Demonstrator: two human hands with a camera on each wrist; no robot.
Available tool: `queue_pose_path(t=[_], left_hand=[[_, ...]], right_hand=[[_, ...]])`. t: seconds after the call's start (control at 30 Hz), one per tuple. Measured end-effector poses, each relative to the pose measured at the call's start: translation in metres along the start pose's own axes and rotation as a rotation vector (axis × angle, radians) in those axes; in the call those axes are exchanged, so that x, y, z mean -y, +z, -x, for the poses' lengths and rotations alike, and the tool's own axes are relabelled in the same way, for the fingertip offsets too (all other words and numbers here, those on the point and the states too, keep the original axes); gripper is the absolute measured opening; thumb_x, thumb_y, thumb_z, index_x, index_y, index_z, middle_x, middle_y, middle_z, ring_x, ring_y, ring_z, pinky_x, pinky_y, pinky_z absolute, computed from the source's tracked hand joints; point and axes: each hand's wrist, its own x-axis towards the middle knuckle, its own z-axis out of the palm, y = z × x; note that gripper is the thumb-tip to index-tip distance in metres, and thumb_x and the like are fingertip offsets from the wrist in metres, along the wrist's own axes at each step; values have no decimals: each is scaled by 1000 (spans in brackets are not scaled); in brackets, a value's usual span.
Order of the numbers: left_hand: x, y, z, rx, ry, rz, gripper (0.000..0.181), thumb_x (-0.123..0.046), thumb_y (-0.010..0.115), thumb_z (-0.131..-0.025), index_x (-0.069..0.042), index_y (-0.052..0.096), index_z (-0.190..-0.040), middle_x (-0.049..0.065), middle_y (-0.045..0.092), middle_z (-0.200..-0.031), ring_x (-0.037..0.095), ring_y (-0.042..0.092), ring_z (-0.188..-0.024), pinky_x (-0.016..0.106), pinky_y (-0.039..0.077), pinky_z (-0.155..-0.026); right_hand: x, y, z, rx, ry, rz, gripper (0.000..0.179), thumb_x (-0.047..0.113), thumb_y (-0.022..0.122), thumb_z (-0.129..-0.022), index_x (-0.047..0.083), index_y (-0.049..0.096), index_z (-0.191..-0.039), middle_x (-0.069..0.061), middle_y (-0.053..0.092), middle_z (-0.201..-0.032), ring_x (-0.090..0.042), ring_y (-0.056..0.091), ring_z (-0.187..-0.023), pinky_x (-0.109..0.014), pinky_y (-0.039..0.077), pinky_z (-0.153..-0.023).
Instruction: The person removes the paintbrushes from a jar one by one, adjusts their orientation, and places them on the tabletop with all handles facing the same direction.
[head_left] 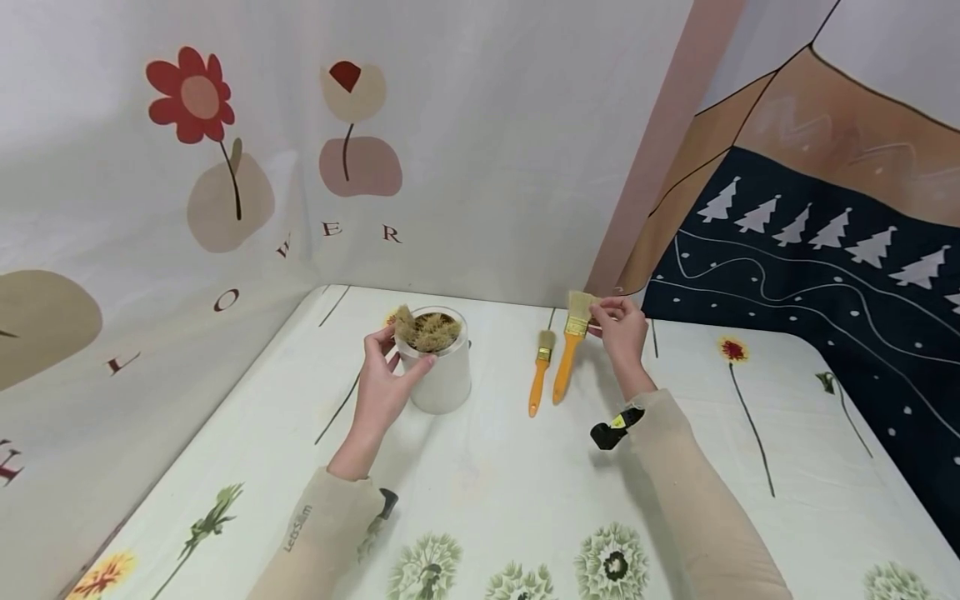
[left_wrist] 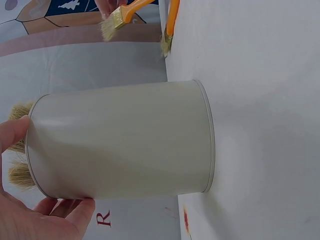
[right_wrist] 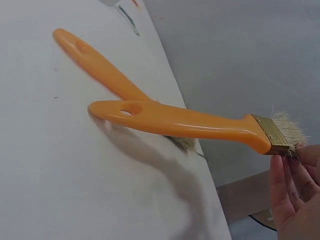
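Note:
A white cylindrical can (head_left: 442, 385) stands upright on the table, and bristly brush heads (head_left: 431, 332) show at its mouth. My left hand (head_left: 382, 383) grips the can at its rim, thumb on the near side. In the left wrist view the can (left_wrist: 120, 140) fills the middle, with fingers curled round its edge. My right hand (head_left: 621, 329) pinches a wide paintbrush (head_left: 572, 346) by its bristle end; its orange handle slants down toward the table. Beside it lies a narrower paintbrush (head_left: 538, 375) with an orange handle, untouched. What lies deeper inside the can is hidden.
A white cloth with printed flowers covers the table (head_left: 480, 483). Behind it hangs a pale curtain (head_left: 487, 167) with flower prints and letters; a dark panel with white trees (head_left: 810, 267) hangs at the right.

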Motion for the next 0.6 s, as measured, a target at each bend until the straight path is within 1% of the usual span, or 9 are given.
queue_pose_path(t=[0.2, 0.3, 0.37, 0.53, 0.6], left_hand=[[2, 0, -2, -6, -1, -19, 78, -20, 77, -87, 0, 27, -144, 18, 31, -158, 31, 31, -149, 38, 31, -127], [3, 0, -3, -7, 0, -22, 78, -19, 77, -88, 0, 27, -144, 18, 31, -158, 31, 31, -149, 38, 31, -127], [3, 0, -3, -5, 2, -22, 77, -19, 77, -88, 0, 27, -144, 18, 31, -158, 31, 30, -150, 39, 31, -127], [3, 0, -2, -4, 2, -25, 77, -18, 76, -88, 1, 27, -144, 18, 31, -158, 31, 30, -150, 39, 31, -127], [3, 0, -2, -6, -1, -25, 77, -19, 76, -88, 0, 27, -144, 18, 31, -157, 31, 31, -150, 39, 31, -127]], right_hand=[[-7, -1, 0, 21, 51, 10, 20, 16, 65, -97, 4, 59, -113, -16, 69, -110, 4, 63, -66, -12, 61, -64], [-11, -2, 0, 37, 76, 6, 18, 15, 64, -97, 4, 60, -111, -14, 69, -107, 3, 63, -67, -13, 61, -64], [-14, -3, -1, 47, 88, 11, 18, 14, 64, -97, 3, 59, -111, -11, 70, -103, 3, 63, -67, -13, 61, -65], [-21, -5, -2, 66, 109, 16, 18, 11, 65, -95, 2, 60, -110, 2, 68, -87, 4, 63, -67, -17, 63, -69], [-25, -5, -3, 72, 115, 21, 17, 11, 65, -95, 2, 60, -109, 6, 67, -82, 4, 63, -66, -17, 63, -68]])
